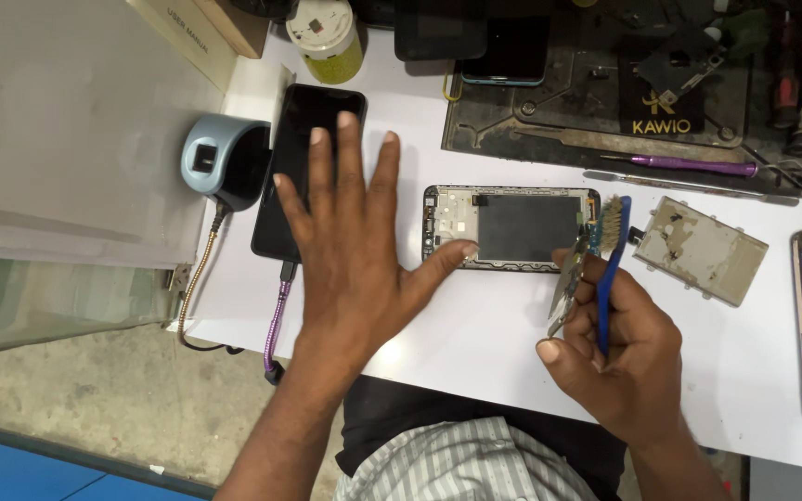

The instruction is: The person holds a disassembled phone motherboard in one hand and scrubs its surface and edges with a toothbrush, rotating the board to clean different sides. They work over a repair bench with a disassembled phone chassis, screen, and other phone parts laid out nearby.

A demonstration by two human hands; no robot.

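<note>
Two tools crowd your right hand [616, 357]: a blue-handled brush [611, 269] and metal tweezers [568, 288], fingers closed around both, bristles at the right end of the opened phone frame [510, 228]. Judging from that doubled grip, the tweezers could slip or scrape the exposed circuit strip. Your left hand [350, 250] is spread flat and holds nothing, only its thumb tip pinning the frame's lower edge, so the frame might pivot. It lies face-down mid-bench [475, 325], dark centre panel and pale metal surround exposed.
</note>
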